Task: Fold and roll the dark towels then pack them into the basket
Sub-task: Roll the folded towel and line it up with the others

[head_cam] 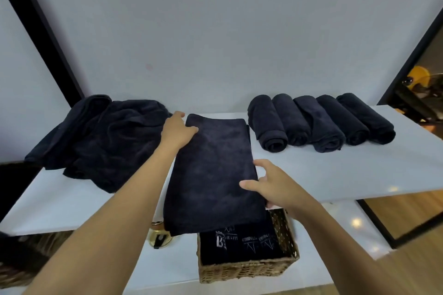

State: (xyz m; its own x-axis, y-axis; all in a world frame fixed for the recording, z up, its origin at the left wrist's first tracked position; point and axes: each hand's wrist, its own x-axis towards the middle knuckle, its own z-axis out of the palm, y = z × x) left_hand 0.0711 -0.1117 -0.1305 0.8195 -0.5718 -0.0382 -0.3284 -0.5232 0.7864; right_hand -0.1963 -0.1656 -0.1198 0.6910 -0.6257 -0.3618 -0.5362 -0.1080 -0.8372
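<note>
A dark towel (213, 175), folded into a long strip, lies flat on the white upper shelf (335, 175), and its near end hangs over the front edge. My left hand (178, 130) rests on its far left corner with the fingers stretched out. My right hand (273, 184) touches the strip's right edge near the front, thumb laid on the cloth, fingers spread. Several rolled dark towels (318, 123) lie side by side at the right. A heap of unfolded dark towels (100, 141) sits at the left. The wicker basket (247, 270) below holds dark towels with white print.
A white lower shelf (167, 268) carries the basket and a round gold object (160, 237) to its left. A pale wall stands close behind the upper shelf. Black frame posts flank both sides, and a wooden floor shows at the right.
</note>
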